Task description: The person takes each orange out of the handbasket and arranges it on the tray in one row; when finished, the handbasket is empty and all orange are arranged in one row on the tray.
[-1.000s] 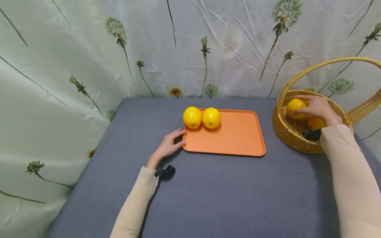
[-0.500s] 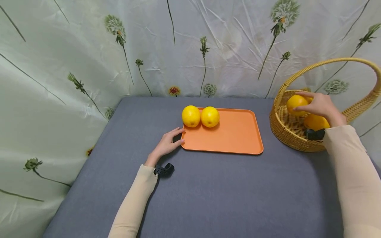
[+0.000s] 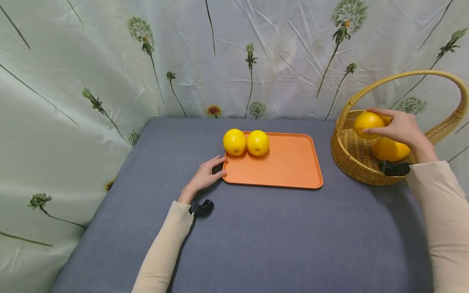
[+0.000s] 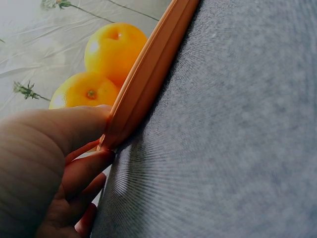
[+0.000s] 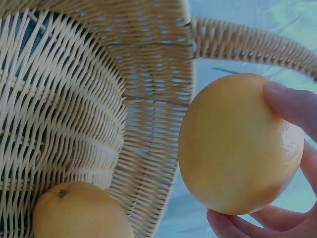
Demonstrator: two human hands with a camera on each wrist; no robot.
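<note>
In the head view my right hand grips an orange between thumb and fingers, over the far part of a wicker basket. The right wrist view has this orange raised beside the basket wall, with a fingertip on top and other fingers beneath. More fruit lies in the basket, partly covered by my wrist. My left hand touches the left edge of an orange tray, thumb and fingertips against its rim. Two oranges, one left and one right, sit in the tray's far left corner.
A tall handle arches over the basket. Grey cloth covers the table. A pale curtain printed with dandelions hangs along the back and left. Each wrist wears a black strap mount, the left one close to the table.
My right hand has lifted the orange a little within the basket and toward me, showing more of the fruit below. The left hand stays at the tray; the view has shifted slightly.
</note>
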